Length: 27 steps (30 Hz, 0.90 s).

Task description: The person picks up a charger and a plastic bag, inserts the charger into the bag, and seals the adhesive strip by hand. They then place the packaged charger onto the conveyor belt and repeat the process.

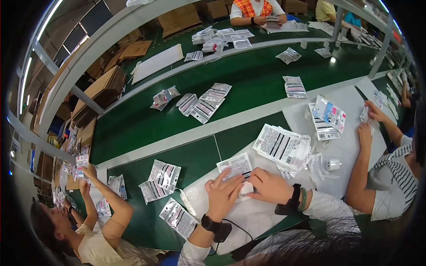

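**Both hands on a printed packet at the white mat**

The left hand (222, 193) lies flat with fingers spread on the lower edge of a printed packet (235, 166), pinning it to the white mat (248, 217). The right hand (270, 186) is curled, fingertips pinched at the packet's right corner; what it grips beneath is hidden. The packet sits mid-mat, just in front of both hands.

To do this well, I judge the left palm should keep the packet flat while the right works only the corner, so the sheet does not crease or slide.

Room is tight to the right: a stack (284, 146) of like packets lies just beside the right hand, and a small white plug (333, 165) is near. A neighbour's arm (361, 168) stands beyond that. To the left, loose packets (162, 179) lie on the green belt (248, 84), which runs well apart, ahead.
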### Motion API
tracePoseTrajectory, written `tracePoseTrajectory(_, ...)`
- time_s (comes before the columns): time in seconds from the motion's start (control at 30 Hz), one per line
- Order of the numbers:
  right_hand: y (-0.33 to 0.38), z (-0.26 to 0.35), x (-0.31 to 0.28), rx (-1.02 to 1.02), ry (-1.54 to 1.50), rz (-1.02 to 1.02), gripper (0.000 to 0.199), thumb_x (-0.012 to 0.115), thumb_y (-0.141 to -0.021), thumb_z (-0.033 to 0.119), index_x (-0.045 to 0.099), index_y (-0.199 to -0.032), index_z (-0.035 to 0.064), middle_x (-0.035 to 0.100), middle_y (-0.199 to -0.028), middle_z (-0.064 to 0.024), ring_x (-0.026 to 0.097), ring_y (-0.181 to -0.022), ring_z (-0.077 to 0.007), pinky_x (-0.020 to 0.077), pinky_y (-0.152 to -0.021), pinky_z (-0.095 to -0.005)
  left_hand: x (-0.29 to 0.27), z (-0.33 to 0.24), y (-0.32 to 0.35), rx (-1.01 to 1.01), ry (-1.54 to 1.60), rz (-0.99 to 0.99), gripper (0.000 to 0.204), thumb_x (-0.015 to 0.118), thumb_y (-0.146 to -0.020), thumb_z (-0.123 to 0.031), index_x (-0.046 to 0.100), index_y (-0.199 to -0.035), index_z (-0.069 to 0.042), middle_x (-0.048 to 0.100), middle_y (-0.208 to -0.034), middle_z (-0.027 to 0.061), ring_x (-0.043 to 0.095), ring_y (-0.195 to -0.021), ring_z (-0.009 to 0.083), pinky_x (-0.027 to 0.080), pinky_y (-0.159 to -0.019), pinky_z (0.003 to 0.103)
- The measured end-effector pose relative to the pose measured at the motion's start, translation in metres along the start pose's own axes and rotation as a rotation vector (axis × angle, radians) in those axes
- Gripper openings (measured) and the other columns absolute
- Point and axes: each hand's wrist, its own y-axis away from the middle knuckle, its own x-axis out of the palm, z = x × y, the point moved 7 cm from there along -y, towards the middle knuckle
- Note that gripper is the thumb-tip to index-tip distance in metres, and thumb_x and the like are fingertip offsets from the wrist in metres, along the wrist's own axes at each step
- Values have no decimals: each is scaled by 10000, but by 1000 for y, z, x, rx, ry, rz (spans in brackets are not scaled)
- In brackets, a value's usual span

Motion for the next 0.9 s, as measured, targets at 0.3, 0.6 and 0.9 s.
tracePoseTrajectory(0.3,-28,-37,13,16,-159,-38,396,741,-813,184,512,-1120,84,589,-1068,-129,658,-862,-355,543,-743,-448,-5,-20,1,267,-340,-51,390,733,-795,-169,703,-1182,-209,656,-1304,-58,561,-1271,179,303,-1081,540)
tracePoseTrajectory(0.6,-25,-38,24,34,-346,66,309,640,-794,76,500,-1069,74,670,-941,-155,670,-847,-391,537,-730,-471,9,-36,-29,82,-583,-56,196,585,-862,-171,616,-1054,-144,607,-1175,-7,565,-1172,181,346,-1060,501)
tracePoseTrajectory(0.9,-23,-30,30,16,-245,166,273,618,-821,115,542,-1084,118,693,-938,-94,682,-795,-354,543,-685,-472,19,-17,-24,-32,-668,-53,180,618,-817,-150,596,-996,-164,572,-989,10,588,-1007,201,410,-875,392)
